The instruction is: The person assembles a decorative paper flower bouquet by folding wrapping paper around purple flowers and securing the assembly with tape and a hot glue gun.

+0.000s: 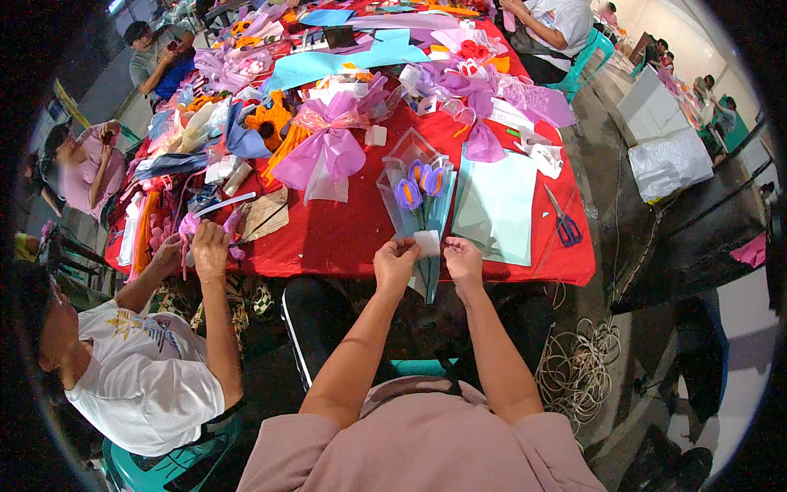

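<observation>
Purple artificial flowers (420, 182) with orange centres lie on a pale blue wrapping sheet (443, 205) with sheer, white-edged wrap around them, at the table's near edge. Over their stems is a small white square piece (427, 243), perhaps paper or foam. My left hand (395, 264) pinches the left edge of this piece between thumb and fingers. Just right of it, my right hand (464, 264) has its fingertips pressed together; whatever they hold is too small to make out. Pale green sheets (494, 205) lie beyond my right hand.
Blue-handled scissors (566, 225) lie at the right on the red tablecloth (328, 238). A purple wrapped bouquet (326, 148) and piled craft materials cover the far side. A co-worker in a white shirt (152, 369) works close at my left. Coiled cable (580, 365) lies on the floor.
</observation>
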The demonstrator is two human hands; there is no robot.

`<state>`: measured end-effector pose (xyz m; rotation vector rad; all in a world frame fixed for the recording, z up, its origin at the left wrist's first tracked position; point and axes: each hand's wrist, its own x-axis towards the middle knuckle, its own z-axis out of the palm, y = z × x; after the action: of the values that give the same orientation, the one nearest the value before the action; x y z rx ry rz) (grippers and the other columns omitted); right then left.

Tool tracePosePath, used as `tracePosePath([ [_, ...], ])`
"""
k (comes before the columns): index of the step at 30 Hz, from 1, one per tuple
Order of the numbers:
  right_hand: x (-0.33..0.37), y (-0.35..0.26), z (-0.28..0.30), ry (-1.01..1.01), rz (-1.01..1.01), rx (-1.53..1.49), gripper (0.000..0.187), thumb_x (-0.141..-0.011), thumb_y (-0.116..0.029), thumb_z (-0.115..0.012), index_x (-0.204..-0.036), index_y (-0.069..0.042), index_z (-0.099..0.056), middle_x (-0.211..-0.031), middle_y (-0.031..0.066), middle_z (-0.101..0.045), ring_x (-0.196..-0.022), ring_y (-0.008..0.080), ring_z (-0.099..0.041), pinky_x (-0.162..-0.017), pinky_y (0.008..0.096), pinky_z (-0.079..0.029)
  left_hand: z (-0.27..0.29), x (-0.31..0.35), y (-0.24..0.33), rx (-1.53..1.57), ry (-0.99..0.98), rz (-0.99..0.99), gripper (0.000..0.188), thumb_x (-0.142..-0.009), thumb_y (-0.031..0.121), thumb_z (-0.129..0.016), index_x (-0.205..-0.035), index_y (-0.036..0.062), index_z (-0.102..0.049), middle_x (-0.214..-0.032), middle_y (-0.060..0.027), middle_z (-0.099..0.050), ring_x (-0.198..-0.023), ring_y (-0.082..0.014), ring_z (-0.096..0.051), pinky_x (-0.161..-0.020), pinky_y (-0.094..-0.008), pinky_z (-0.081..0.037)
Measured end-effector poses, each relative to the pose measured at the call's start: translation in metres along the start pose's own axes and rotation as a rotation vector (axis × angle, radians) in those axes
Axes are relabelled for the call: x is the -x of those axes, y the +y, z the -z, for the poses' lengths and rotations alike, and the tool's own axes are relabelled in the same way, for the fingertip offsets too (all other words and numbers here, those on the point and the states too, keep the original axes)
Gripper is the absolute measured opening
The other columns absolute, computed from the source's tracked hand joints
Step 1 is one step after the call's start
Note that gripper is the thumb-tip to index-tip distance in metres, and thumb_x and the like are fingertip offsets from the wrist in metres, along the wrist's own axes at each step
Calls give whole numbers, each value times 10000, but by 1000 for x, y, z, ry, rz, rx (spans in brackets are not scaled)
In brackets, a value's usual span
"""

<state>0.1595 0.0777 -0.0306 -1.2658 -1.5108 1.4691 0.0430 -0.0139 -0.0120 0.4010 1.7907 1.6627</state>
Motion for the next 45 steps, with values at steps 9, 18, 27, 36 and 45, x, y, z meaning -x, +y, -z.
tracePosePath([
  [9, 4, 10, -6, 53, 67, 181, 241, -807, -87, -626, -1023, 6, -678, -895, 143, -715, -793, 225, -694, -723, 330, -527, 4, -2, -4, 25, -1, -17, 335, -810, 131, -748, -1054, -81, -660, -934, -111, -710, -838, -143, -660, -749, -281, -514],
  [18, 27, 1, 0, 175, 264, 243, 170, -794, -87, -641, -946, -18, -673, -837, 148, -697, -787, 270, -692, -728, 354, -535, 7, -7, -9, -121, 29, -72, 360, -828, 150, -738, -1107, -62, -654, -970, -94, -705, -845, -145, -647, -752, -280, -505],
  [27, 60, 16, 69, 224, 276, 243, 145, -834, -77, -653, -958, -4, -665, -823, 85, -677, -704, 160, -629, -678, 293, -508, -11, 6, 1, -184, 77, -92, 324, -816, 139, -712, -1089, -30, -675, -960, -83, -707, -820, -147, -648, -737, -292, -507],
  [36, 17, -3, 143, 423, 177, 382, 180, -835, -142, -625, -949, -8, -658, -819, 142, -690, -764, 249, -672, -711, 347, -516, -13, -15, -15, 79, 52, -67, 343, -795, 37, -655, -1121, -59, -608, -942, -83, -661, -772, -156, -628, -679, -279, -506],
  [45, -46, -27, 135, 466, 75, 656, 408, -714, -190, -722, -1060, 3, -626, -864, 167, -676, -824, 314, -659, -776, 418, -504, -7, -8, 5, -172, 72, -87, 437, -765, 91, -667, -1159, -80, -590, -1055, -151, -654, -945, -212, -637, -832, -317, -502],
])
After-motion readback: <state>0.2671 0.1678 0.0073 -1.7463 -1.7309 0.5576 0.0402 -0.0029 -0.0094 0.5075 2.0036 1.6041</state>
